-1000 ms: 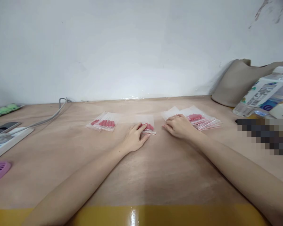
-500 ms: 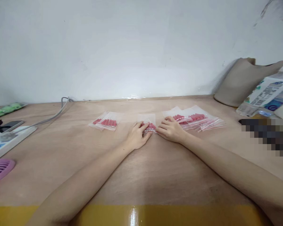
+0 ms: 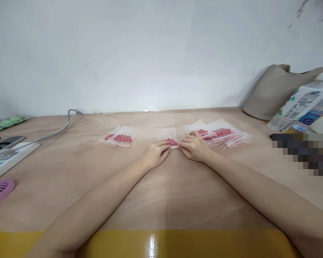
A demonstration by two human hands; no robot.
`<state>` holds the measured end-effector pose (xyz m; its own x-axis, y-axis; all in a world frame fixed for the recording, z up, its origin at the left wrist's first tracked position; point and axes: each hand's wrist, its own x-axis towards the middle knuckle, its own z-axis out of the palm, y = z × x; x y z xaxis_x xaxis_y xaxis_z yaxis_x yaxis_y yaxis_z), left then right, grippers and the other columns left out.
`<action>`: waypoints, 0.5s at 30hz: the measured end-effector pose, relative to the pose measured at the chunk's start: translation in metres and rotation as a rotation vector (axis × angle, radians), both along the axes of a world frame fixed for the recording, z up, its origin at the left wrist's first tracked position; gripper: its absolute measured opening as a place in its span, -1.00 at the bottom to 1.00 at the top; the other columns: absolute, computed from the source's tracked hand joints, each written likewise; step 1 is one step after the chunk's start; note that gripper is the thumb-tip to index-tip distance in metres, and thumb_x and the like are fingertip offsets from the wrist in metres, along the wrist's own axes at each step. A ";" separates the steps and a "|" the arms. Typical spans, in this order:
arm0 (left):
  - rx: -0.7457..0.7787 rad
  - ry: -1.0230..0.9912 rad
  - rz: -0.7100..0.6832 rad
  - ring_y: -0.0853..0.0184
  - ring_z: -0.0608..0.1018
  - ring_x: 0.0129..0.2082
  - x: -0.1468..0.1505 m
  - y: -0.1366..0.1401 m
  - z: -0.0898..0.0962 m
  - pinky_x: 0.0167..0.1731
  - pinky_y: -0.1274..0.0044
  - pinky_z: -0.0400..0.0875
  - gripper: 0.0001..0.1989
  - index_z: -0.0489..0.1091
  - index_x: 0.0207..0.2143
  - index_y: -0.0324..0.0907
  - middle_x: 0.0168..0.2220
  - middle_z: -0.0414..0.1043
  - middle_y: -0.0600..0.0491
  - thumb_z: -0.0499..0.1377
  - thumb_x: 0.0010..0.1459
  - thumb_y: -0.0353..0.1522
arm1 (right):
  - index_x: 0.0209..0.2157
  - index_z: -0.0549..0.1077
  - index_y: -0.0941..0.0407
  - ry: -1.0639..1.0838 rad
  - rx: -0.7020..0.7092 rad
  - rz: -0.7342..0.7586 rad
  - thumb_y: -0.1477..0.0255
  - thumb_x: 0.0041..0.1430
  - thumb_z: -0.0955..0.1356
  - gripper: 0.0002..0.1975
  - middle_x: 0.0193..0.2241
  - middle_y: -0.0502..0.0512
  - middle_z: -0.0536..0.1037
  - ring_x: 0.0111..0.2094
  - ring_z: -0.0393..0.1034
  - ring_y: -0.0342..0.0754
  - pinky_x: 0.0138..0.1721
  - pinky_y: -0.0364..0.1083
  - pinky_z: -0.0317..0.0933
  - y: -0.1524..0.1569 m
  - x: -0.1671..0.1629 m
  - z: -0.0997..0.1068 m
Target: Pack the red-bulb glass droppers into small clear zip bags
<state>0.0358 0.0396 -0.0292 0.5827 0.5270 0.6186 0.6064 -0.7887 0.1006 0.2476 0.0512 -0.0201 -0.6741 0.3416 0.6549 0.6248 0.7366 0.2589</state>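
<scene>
A small clear plastic bag (image 3: pixel 165 134) with several red rod-like pieces in its lower part lies flat in front of me. My left hand (image 3: pixel 156 153) is closed on its lower left edge, thumb and fingers together. At the lower right corner, my right hand (image 3: pixel 195 147) pinches the same bag between thumb and fingertips. Just beyond the right hand lies a fanned-out pile of similar bags (image 3: pixel 222 132) with red pieces. To the left, a smaller group of filled bags (image 3: pixel 122 137) rests on the wooden tabletop (image 3: pixel 150 193).
At the right stand a grey-brown container (image 3: pixel 266 95) and a tilted plastic bottle (image 3: pixel 298 107). On the left are a white power strip (image 3: pixel 21 157) with a grey cable (image 3: pixel 57 133), a phone (image 3: pixel 13 142), a green-filled tray (image 3: pixel 6 123) and a pink slatted object (image 3: pixel 1 191).
My left fingers have drawn back from over the red pieces to the bag's left edge and closed together. The right hand stays at the bag's right corner. The view has shifted slightly.
</scene>
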 end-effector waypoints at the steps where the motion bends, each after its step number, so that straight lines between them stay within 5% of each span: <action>1: 0.012 0.006 -0.009 0.28 0.53 -0.18 -0.001 0.001 0.001 -0.13 0.46 0.44 -0.79 0.45 -0.21 -0.23 -0.20 0.49 -0.03 0.04 0.20 -0.39 | -0.51 0.42 0.14 0.003 -0.006 -0.004 0.48 0.16 0.22 -0.78 -0.58 0.01 0.45 -0.46 0.22 -0.15 -0.22 -0.06 -0.08 0.000 0.000 -0.001; 10: 0.174 0.078 -0.071 0.27 0.53 -0.23 0.003 0.003 0.008 -0.19 0.45 0.46 -0.80 0.40 -0.23 -0.27 -0.23 0.49 -0.06 0.10 0.18 -0.32 | -0.51 0.42 0.15 -0.005 0.100 0.028 0.47 0.16 0.23 -0.79 -0.57 0.02 0.45 -0.42 0.21 -0.13 -0.22 -0.05 -0.05 0.001 -0.005 -0.003; 15: 0.317 0.148 -0.115 0.25 0.53 -0.22 0.017 0.013 0.005 -0.15 0.42 0.45 -0.80 0.41 -0.34 -0.29 -0.28 0.50 -0.08 -0.01 0.20 -0.48 | -0.53 0.41 0.14 -0.063 0.142 0.048 0.50 0.17 0.22 -0.76 -0.58 0.02 0.44 -0.42 0.17 -0.12 -0.23 -0.04 -0.05 0.002 -0.006 -0.001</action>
